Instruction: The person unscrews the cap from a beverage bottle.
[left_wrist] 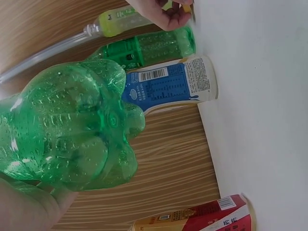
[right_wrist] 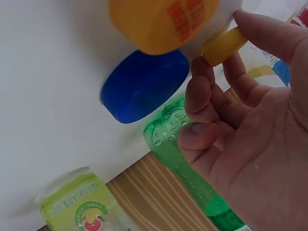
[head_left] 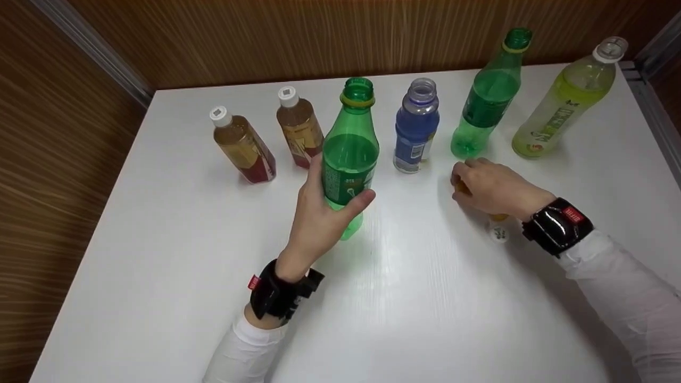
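Left of centre in the head view, the left hand (head_left: 319, 223) wraps its grip around the uncapped green bottle (head_left: 350, 154), lifted off the white counter (head_left: 175, 266), long axis near upright, open mouth up and tilted slightly toward the wood-panelled wall (head_left: 266, 37) at the top. Right of centre, the right hand (head_left: 492, 187) pinches a yellow cap (right_wrist: 222, 45) in its grip just above the counter, beside an orange cap (right_wrist: 161, 21) and a blue cap (right_wrist: 144, 84).
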### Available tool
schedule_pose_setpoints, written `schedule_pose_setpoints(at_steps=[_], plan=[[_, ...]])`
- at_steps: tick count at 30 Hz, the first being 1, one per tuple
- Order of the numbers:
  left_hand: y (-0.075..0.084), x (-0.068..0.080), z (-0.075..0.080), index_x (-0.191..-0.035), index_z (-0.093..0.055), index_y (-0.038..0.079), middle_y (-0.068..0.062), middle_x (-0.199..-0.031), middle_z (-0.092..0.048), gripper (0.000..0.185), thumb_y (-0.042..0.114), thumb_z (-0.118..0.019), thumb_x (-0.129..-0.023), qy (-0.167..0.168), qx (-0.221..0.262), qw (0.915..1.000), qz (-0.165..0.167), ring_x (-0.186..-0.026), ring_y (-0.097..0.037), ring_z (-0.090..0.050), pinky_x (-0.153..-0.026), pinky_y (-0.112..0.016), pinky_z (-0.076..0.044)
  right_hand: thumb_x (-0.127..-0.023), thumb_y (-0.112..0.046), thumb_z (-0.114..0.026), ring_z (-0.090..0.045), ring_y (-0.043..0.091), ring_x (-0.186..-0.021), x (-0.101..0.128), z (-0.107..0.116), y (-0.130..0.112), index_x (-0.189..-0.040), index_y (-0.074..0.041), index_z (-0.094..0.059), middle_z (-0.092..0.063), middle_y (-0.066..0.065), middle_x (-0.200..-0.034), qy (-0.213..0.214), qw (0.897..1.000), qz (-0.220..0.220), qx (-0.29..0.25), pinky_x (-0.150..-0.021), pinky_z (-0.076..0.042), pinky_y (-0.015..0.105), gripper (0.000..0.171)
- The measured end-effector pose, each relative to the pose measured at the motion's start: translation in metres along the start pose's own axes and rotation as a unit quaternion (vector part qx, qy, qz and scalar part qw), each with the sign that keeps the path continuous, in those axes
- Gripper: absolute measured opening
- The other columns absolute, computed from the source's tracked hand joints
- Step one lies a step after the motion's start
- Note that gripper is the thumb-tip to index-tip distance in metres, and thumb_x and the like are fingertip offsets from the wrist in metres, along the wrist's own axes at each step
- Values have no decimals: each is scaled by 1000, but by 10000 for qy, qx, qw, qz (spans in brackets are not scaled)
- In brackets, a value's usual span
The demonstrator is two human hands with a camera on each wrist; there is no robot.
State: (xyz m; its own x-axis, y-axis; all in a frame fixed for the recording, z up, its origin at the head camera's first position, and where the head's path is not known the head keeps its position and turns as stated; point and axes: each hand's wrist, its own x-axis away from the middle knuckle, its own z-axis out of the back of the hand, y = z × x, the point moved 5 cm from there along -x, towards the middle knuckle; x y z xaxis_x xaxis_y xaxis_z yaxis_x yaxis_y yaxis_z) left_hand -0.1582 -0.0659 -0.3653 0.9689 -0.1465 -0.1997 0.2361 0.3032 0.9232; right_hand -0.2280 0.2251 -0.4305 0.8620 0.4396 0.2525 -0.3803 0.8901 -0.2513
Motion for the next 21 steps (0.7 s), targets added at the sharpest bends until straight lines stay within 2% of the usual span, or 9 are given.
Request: schedule_pose_setpoints(at_steps=[4,9,12,17,21], plan=[[-1,-1,0,-156,-35,8,-14,-147,-58,82,24,-80,-90,26,-14,10000,-78,-136,-28,-57,-118,-51,-45,-99,-20,-71,-57,28,-91,0,-1,-1,-115,-1,-63,-63,14,-101,95,9999,59,-46,-82,-55,47,26],[-1,-2,1,-152,-38,7,-15,-146,-53,78,20,-80,-87,123,-99,9993,-332,-136,-28,-53,-118,-53,-41,-100,-23,-70,-57,28,-92,1,-3,1,-117,-2,-63,-62,15,-103,59,9999,-25,-124,-82,-54,47,28],[-2,-4,0,-152,-38,7,-15,-147,-49,78,21,-80,-88,207,-104,9991,-349,-137,-28,-51,-119,-52,-40,-100,-26,-69,-58,29,-95,3,-2,2,-122,-3,-62,-63,16,-107,67,9996,-140,-217,-85,-55,48,33],[-6,-10,-1,-155,-38,8,-14,-149,-50,82,26,-82,-89,423,-115,9990,30,-139,-28,-51,-120,-52,-39,-102,-31,-67,-61,34,-104,15,12,-1,-133,-5,-60,-63,20,-118,426,9966,-318,-634,-91,-55,52,41],[-11,-23,0,-157,-37,7,-13,-150,-54,85,29,-83,-89,616,-28,9978,260,-141,-27,-53,-122,-50,-40,-102,-33,-67,-60,36,-110,33,26,-12,-134,-6,-61,-63,22,-124,882,9915,-247,-927,-92,-54,54,43]])
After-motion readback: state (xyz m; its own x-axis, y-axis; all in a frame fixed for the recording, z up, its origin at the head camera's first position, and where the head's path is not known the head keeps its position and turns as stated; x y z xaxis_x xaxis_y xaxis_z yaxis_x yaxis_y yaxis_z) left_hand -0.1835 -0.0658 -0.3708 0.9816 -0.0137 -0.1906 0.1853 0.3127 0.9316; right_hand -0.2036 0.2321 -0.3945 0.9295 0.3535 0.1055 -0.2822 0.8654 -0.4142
